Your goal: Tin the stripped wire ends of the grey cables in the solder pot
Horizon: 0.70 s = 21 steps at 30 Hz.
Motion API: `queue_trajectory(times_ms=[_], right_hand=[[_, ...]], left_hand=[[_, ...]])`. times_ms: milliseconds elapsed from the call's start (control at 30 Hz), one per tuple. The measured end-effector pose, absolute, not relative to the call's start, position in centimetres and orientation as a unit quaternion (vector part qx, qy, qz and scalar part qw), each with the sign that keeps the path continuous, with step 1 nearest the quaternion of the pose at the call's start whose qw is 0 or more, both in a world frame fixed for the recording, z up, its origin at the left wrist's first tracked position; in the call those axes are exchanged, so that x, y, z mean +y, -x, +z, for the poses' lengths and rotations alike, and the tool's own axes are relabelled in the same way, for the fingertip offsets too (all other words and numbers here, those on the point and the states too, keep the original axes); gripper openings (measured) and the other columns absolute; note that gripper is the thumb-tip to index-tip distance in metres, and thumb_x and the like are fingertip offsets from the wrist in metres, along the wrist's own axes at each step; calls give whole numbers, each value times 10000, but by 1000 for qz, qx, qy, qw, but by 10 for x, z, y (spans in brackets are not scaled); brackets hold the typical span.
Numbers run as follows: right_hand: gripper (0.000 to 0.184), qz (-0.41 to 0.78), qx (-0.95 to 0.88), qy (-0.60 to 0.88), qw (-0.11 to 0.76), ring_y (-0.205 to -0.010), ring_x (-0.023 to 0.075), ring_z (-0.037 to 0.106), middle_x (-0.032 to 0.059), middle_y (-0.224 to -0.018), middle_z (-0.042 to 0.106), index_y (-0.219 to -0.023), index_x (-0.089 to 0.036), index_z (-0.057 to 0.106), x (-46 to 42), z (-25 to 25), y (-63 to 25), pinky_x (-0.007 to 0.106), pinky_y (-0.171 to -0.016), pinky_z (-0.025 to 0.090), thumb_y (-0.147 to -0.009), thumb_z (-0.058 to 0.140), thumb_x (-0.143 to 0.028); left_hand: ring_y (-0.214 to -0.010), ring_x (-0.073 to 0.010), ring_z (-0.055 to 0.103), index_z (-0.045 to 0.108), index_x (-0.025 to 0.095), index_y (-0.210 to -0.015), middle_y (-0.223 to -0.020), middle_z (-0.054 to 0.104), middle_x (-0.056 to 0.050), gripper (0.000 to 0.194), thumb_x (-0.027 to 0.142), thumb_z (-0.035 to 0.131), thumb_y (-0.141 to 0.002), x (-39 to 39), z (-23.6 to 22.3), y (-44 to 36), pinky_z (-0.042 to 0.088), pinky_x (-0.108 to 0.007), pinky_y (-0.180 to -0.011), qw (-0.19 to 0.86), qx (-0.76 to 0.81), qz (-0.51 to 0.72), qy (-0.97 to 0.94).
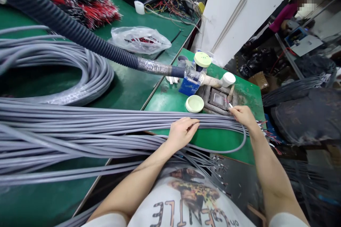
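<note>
My right hand (243, 116) pinches the end of a grey cable (243, 141), which bends round below the wrist and runs back left. Its stripped tip, white and reddish, is over the near right edge of a small square solder pot (218, 98) with a shiny surface. On a long bundle of grey cables (128, 120) lies my left hand (183, 131), fingers stretched out to the right, not closed round any cable. Colored wire ends (270, 136) of the bundle stick out past the table's right edge.
A ribbed hose (106, 51) crosses above the bench to a blue box (189, 86). Around the pot stand a pale lid (194, 104), a yellow-lidded jar (202, 59) and a white tub (228, 79). Coiled cable (98, 74) lies left. A person (283, 16) is at the far right.
</note>
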State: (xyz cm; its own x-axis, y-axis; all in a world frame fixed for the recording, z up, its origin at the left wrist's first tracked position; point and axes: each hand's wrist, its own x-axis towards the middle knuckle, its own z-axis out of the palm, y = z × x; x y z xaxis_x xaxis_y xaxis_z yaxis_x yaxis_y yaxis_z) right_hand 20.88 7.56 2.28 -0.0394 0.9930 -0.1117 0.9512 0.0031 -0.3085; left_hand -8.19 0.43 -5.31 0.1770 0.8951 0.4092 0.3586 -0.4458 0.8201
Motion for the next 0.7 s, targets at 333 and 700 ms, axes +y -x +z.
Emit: queue_trajectory(times_ms=[333, 700], right_hand=[[427, 102, -722, 683, -31, -542, 154, 529, 36, -538, 613, -569, -159, 665, 96, 13, -218, 259, -517, 288, -813, 453, -439], [435, 94, -722, 683, -48, -532, 146, 507, 39, -535, 598, -544, -160, 642, 99, 7, -217, 260, -515, 263, -814, 447, -441]], left_hand=[[-730, -147, 609, 688, 193, -972, -726, 662, -30, 211, 276, 506, -905, 5, -52, 83, 445, -257, -692, 281, 441, 459, -719], [-716, -147, 600, 687, 194, -970, -731, 663, -34, 217, 281, 499, -908, 5, -53, 83, 432, -260, -675, 278, 442, 454, -722]])
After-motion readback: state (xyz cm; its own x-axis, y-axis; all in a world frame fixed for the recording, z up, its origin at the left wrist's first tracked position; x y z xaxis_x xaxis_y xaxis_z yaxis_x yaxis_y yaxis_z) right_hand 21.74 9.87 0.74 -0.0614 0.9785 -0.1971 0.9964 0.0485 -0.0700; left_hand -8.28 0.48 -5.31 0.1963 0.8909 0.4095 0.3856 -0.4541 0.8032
